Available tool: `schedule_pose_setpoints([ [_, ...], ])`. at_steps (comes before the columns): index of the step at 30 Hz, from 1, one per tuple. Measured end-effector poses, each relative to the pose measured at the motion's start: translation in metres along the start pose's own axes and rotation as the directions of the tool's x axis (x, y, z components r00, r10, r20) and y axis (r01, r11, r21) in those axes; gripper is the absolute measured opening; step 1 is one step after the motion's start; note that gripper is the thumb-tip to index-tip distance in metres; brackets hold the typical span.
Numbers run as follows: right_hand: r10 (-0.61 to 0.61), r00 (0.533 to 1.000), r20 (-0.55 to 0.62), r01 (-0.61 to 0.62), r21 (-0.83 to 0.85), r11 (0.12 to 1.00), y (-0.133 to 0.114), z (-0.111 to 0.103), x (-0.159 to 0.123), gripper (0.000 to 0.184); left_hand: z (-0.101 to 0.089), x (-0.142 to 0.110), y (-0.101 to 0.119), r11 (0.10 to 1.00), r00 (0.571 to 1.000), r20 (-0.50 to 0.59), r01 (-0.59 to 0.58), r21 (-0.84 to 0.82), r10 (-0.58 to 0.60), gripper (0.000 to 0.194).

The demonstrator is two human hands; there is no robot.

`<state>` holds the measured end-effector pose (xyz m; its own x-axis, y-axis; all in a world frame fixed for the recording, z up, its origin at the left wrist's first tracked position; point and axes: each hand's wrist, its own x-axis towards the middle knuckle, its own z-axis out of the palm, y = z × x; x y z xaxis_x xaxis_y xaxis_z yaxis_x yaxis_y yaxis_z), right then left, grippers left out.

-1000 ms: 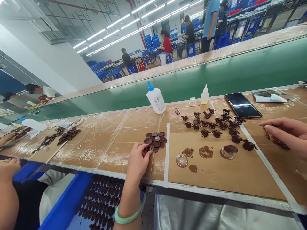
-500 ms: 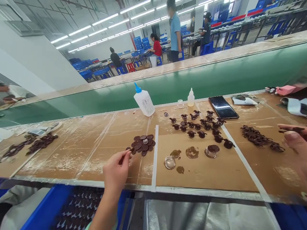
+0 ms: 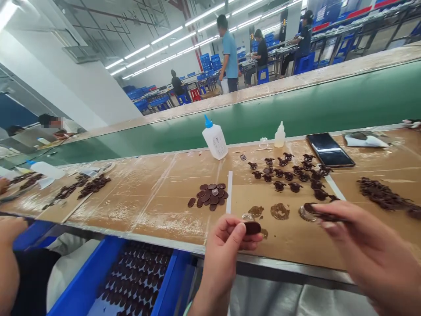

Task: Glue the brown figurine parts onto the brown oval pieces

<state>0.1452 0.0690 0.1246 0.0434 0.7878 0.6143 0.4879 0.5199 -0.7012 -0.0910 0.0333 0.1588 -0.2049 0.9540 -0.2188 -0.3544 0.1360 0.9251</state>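
My left hand (image 3: 226, 245) pinches a flat dark brown oval disc (image 3: 252, 228) between thumb and fingers, just above the table's front. To the right, my right hand (image 3: 365, 241) grips a thin dark brown figure piece (image 3: 330, 216), partly covered by the fingers. Its fingertips are by a small round clear dish (image 3: 306, 214) with a brown top; whether they touch, I cannot tell. Similar discs lie in a pile (image 3: 210, 196) left of a white tape strip. Beyond my hands stand several small brown figures on bases (image 3: 289, 176). Loose figure pieces (image 3: 381, 193) are heaped at the right.
A white bottle with a blue cap (image 3: 217, 142), a small dropper bottle (image 3: 280, 136) and a phone (image 3: 330, 150) stand or lie along the back. A blue crate (image 3: 166, 281) with rows of brown pieces sits below the edge. At far left is another person's arm (image 3: 9, 254).
My left hand has lifted a disc from beside the pile and moved right. My right hand has come left from the heap with a figure piece. The camera view has shifted left.
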Motion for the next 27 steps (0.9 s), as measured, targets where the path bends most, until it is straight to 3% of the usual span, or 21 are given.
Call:
schedule_pose_setpoints([
  [2,-0.12,0.992,0.039,0.117,0.053,0.992,-0.026,0.018,0.005,0.019,0.018,-0.006,-0.009,0.995,0.995,0.068,0.077,-0.07,-0.072,0.038],
  [5,-0.128,0.992,0.013,0.127,0.042,0.991,-0.044,0.038,0.014,0.017,0.036,-0.013,-0.02,0.987,0.982,0.141,0.139,-0.086,-0.126,0.034],
  [11,-0.087,0.996,0.023,0.087,-0.019,0.996,-0.028,0.042,0.014,0.012,0.042,-0.014,-0.029,0.967,0.954,0.219,0.232,-0.102,-0.205,0.035],
  [16,-0.109,0.993,0.05,0.11,-0.024,0.994,-0.023,0.042,0.015,0.014,0.041,-0.011,-0.038,0.967,0.947,0.268,0.217,-0.132,-0.176,0.03],
  [19,-0.098,0.993,0.069,0.099,-0.001,0.995,-0.027,0.037,0.02,0.014,0.039,-0.008,-0.045,0.968,0.939,0.321,0.187,-0.167,-0.126,0.026],
  [22,-0.04,0.996,0.082,0.038,0.026,0.999,-0.024,0.021,0.024,0.014,0.036,-0.006,-0.049,0.957,0.908,0.406,0.203,-0.206,-0.105,0.035],
  [27,0.094,0.983,0.156,-0.089,-0.04,0.995,0.004,-0.014,0.029,0.021,0.023,-0.006,-0.055,0.959,0.859,0.502,0.216,-0.184,-0.098,0.033],
])
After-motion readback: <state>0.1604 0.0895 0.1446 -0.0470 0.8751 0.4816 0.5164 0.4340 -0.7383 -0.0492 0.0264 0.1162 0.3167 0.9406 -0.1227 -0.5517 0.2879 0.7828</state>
